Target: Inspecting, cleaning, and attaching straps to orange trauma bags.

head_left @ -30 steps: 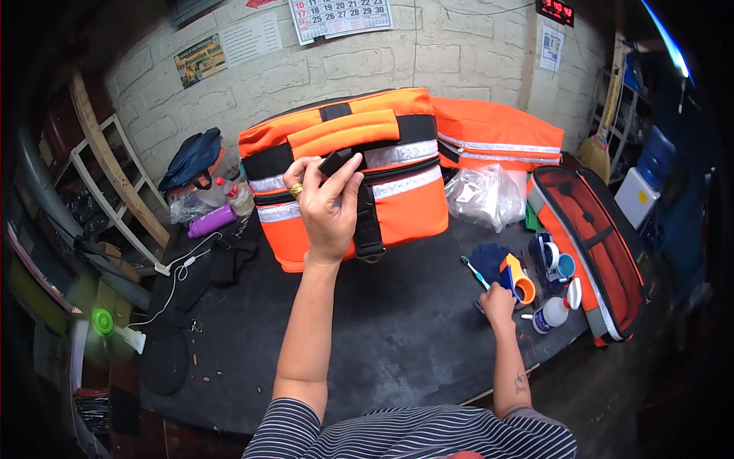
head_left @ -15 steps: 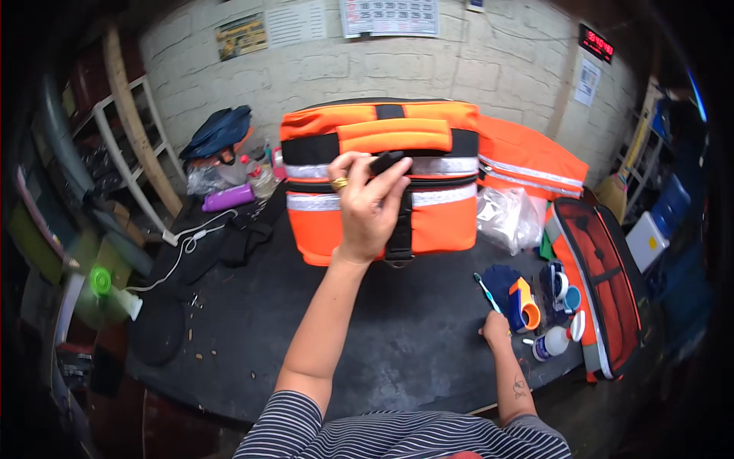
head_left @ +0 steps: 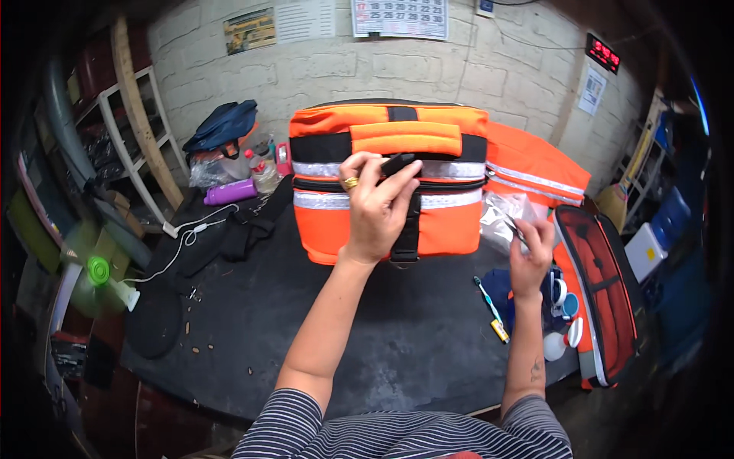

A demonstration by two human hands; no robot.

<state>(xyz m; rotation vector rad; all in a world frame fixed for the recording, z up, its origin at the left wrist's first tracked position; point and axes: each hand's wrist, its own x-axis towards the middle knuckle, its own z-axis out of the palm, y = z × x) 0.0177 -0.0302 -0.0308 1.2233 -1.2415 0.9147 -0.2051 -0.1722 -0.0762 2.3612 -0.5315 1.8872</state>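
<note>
The left hand lies spread against the front of the big orange bag, its fingertips pinching the black buckle near the bag's top. To its right, the right hand grips the edge of a clear plastic bag lying just beside the orange bag. A toothbrush rests on the dark tabletop just left of the right wrist.

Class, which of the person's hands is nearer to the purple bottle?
Left. The left hand rests on the orange bag, right of the purple bottle; the right hand is farther right.
</note>
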